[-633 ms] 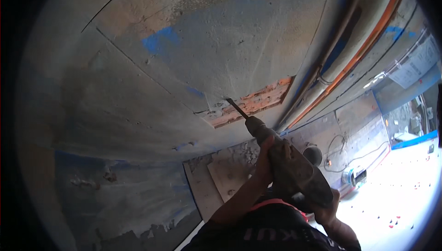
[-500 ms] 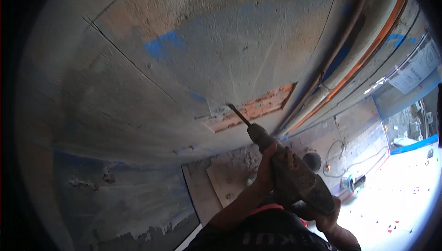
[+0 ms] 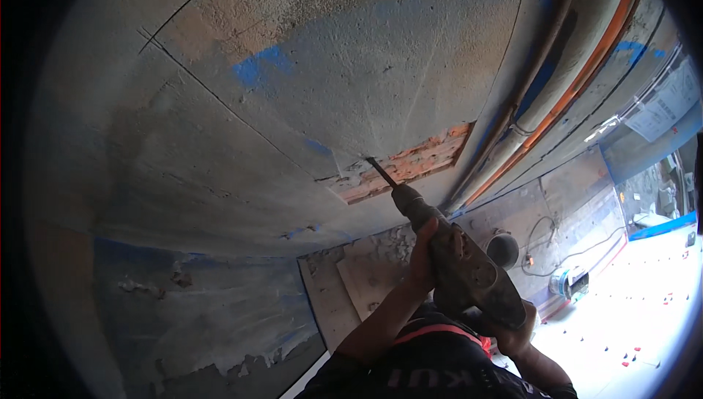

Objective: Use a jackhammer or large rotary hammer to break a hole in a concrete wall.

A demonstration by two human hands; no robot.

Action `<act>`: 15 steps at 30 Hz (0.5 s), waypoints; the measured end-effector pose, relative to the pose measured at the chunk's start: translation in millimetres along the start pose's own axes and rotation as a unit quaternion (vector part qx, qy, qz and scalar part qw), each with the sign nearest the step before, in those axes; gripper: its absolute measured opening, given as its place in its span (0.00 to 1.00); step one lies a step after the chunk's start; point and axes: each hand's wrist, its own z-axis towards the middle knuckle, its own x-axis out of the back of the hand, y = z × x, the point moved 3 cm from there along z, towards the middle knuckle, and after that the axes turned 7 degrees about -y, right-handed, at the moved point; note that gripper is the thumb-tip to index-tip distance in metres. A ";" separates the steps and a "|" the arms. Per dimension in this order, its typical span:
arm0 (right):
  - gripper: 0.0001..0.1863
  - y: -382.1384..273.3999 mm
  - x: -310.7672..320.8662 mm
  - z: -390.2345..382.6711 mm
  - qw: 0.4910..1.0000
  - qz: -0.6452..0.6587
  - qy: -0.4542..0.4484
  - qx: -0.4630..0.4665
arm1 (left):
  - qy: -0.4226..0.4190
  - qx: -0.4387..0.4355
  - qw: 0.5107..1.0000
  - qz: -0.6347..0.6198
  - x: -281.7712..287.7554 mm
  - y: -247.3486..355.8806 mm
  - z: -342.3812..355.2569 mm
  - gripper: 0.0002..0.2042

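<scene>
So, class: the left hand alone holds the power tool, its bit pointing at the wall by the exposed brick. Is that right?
Not quite: in the head view, the left hand and right hand both hold the power tool, its bit pointing at the wall by the exposed brick.

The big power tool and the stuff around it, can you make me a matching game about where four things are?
Column one:
1. Left hand
2. Metal bit
3. Right hand
4. Pale pipe

Column two:
A. At the back end of the power tool
B. Upper right of the picture
C. Toward the tool's front
D. Tip by the orange-red patch

Right pairs: 1-C, 2-D, 3-A, 4-B
</scene>
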 end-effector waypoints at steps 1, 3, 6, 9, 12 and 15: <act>0.16 23.4 -4.7 -1.3 1.000 0.004 0.000 0.004 | -0.018 0.010 1.000 0.012 6.7 -2.5 4.0 0.29; 0.13 109.0 -20.0 -8.3 0.990 -0.053 0.027 0.125 | -0.010 0.016 0.999 0.045 34.0 -14.9 7.5 0.28; 0.14 274.5 -37.2 -18.2 0.999 -0.029 0.039 -0.007 | 0.038 -0.031 0.985 0.167 90.4 -45.9 37.1 0.26; 0.12 212.7 -12.7 -3.4 0.992 0.019 0.025 0.123 | 0.010 -0.038 0.988 0.149 112.5 -55.6 47.0 0.23; 0.14 183.6 10.3 -29.6 0.998 0.000 -0.035 0.048 | -0.047 0.014 0.999 0.011 107.4 -92.6 20.2 0.22; 0.14 143.7 32.5 -30.6 0.996 -0.017 -0.021 0.082 | -0.005 -0.033 0.999 0.043 101.5 -108.3 24.4 0.30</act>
